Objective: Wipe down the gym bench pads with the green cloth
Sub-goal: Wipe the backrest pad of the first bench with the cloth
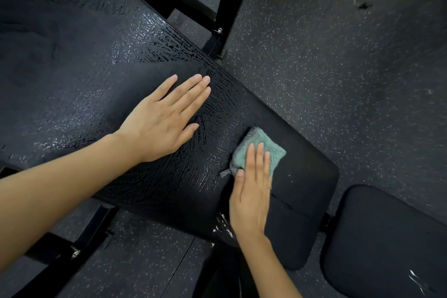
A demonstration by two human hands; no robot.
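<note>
A long black bench pad [101,75] runs from the upper left to the lower right, its surface shiny with wet streaks. My left hand [167,116] lies flat on the pad's middle, fingers straight and together. My right hand [251,191] presses a folded green cloth [263,145] with a grey stitched edge onto the pad near its lower right end, fingers straight on top of the cloth. A second, smaller black pad [387,239] sits at the lower right, past a narrow gap.
Black steel frame bars [227,5] stand behind the pad at the top centre, and another frame bar [79,244] passes under it at the lower left. Dark speckled rubber floor [338,68] surrounds the bench.
</note>
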